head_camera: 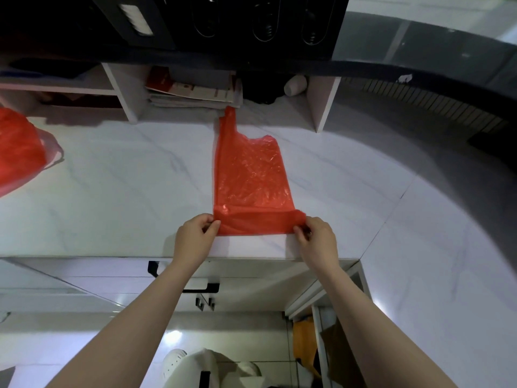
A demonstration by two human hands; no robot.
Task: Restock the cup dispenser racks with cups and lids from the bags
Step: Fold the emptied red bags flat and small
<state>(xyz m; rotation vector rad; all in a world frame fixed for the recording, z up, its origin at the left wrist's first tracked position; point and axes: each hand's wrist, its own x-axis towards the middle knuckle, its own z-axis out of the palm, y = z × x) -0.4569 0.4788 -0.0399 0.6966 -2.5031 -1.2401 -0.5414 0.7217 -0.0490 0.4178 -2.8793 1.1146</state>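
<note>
1. Both your hands are pinching the near edge of the flat red bag (249, 175). Your left hand (195, 236) has the left corner between thumb and curled fingers, and your right hand (316, 236) nips the right corner the same way. Nothing else is in either hand.
2. That near edge is folded over into a thicker band running straight across between your two hands.
3. Containers: the bag you're holding lies pressed flat on the white marble counter (126, 177), just below the frame's middle. You can see the wrinkled film right through it. A second red bag (19, 147) sits bulging at the left edge of the frame, well apart. Can't tell what's in it.
4. Direction: the flat bag's long axis runs from your hands straight up the frame. Its handle loop (228, 119) points at the top, ending just below a stack of papers (193, 91) in an open cubby.
5. A white bottle-ish thing (295, 84) sits in the cubby to the right of the papers, too dim to identify.
6. The black dispenser rack (251, 21) with oval slots fills the top centre. What's in the slots is too dark to make out.
</note>
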